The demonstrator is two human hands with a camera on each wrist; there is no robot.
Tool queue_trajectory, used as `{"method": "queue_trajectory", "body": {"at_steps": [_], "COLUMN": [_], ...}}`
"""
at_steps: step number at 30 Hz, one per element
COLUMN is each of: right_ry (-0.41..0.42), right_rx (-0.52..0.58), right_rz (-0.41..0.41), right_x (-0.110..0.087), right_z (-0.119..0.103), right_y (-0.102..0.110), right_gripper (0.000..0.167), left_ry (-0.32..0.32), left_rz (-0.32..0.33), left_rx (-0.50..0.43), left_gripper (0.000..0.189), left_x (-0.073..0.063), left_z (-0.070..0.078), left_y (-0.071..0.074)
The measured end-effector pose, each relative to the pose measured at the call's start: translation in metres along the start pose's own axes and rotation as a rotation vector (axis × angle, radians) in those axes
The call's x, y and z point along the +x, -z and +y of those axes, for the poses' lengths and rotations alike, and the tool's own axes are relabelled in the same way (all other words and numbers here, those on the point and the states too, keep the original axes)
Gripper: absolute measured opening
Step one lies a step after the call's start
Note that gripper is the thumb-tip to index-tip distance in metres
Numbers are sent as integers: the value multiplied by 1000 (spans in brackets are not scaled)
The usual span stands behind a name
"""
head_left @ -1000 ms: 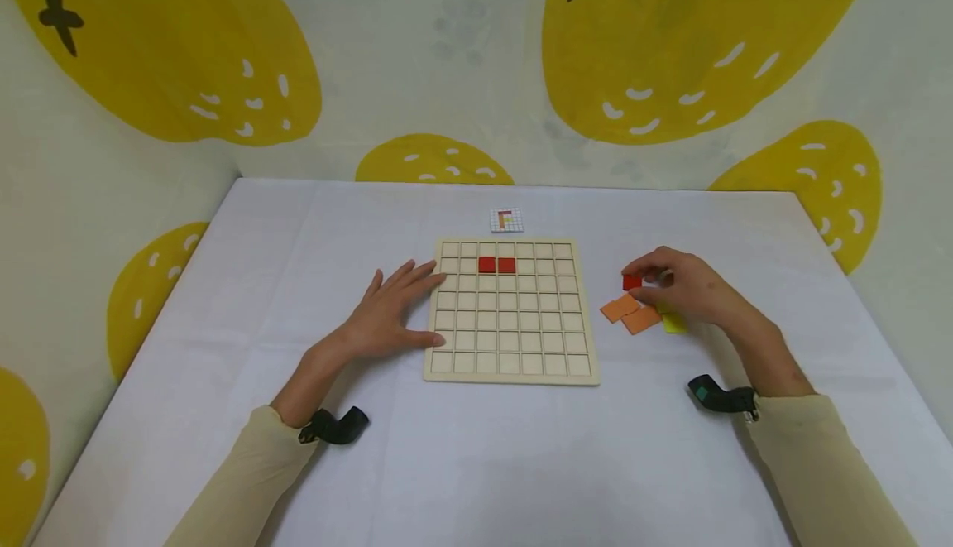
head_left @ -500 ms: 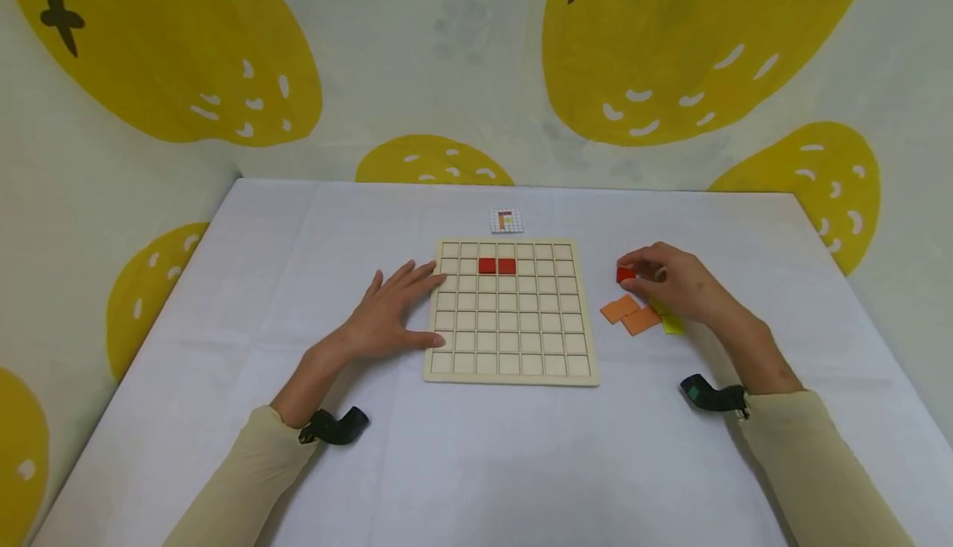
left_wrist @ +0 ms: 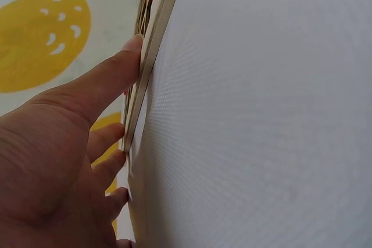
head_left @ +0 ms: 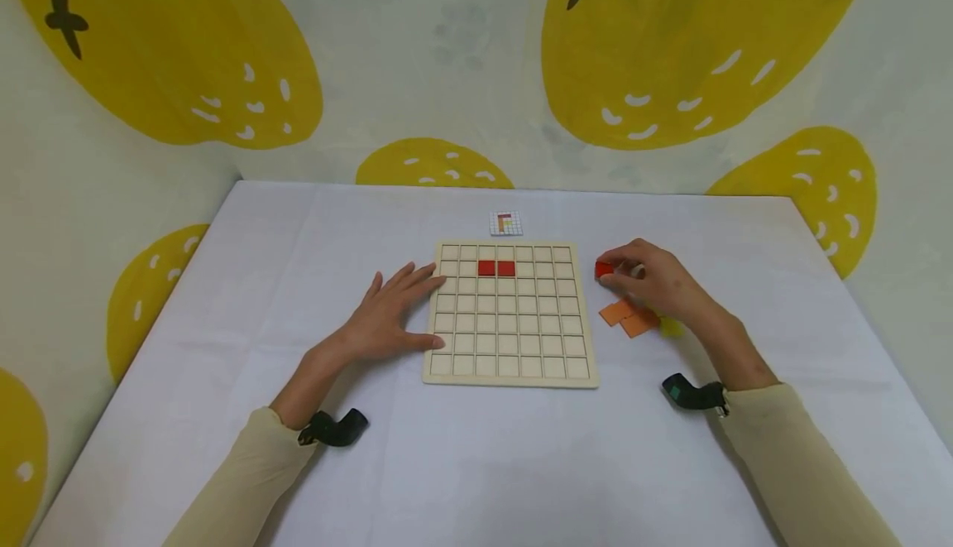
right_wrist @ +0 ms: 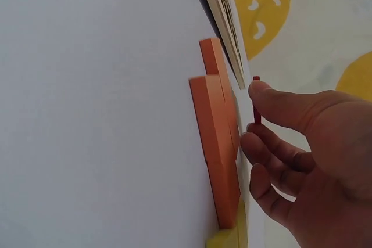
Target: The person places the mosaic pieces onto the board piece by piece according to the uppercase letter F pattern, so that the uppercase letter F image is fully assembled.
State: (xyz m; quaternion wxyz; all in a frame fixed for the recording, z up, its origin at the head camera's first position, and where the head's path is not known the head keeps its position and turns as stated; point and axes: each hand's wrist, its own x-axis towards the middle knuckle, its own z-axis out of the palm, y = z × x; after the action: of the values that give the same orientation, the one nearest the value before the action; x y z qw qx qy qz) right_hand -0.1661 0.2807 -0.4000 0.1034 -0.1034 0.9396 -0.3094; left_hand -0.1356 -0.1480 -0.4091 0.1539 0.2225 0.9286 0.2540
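A pale wooden grid board (head_left: pixel 509 371) lies mid-table with two red square tiles (head_left: pixel 495 268) side by side in its second row from the back. My left hand (head_left: pixel 387 315) is spread, its thumb and fingertips resting on the board's left edge. Between thumb and fingers my right hand (head_left: pixel 655 282) pinches another red tile (right_wrist: pixel 257 108), seen edge-on in the right wrist view and held just off the board's right side. Under and in front of that hand lie orange tiles (head_left: pixel 639 323) and yellow tiles (head_left: pixel 672 328), the yellow ones partly hidden by the hand.
A small card (head_left: pixel 506 223) printed with a coloured grid pattern lies behind the board. White cloth (head_left: pixel 491 464) covers the table, and a patterned backdrop (head_left: pixel 447 75) rises at its back edge. Both wrists wear black cameras.
My right hand has lifted the red tile away from the orange and yellow pile and carried it left and slightly back, toward the board. The left hand has stayed in place.
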Motion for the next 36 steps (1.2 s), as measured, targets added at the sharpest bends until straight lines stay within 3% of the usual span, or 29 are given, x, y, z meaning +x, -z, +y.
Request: {"method": "queue_trajectory", "body": {"at_steps": [14,36], "right_ry": [35,77], "right_rx": [28,81], "right_rz": [34,9], "right_x": [8,28], "right_z": [-21,-48], "right_y": [-17,-35], "right_gripper": [34,31], "left_ry": [1,2], "left_rz": [-4,-5], "left_rx": [10,9], "left_gripper": [95,95], "left_x": [0,-1], "left_z": [-1,1], "left_y": [0,1]}}
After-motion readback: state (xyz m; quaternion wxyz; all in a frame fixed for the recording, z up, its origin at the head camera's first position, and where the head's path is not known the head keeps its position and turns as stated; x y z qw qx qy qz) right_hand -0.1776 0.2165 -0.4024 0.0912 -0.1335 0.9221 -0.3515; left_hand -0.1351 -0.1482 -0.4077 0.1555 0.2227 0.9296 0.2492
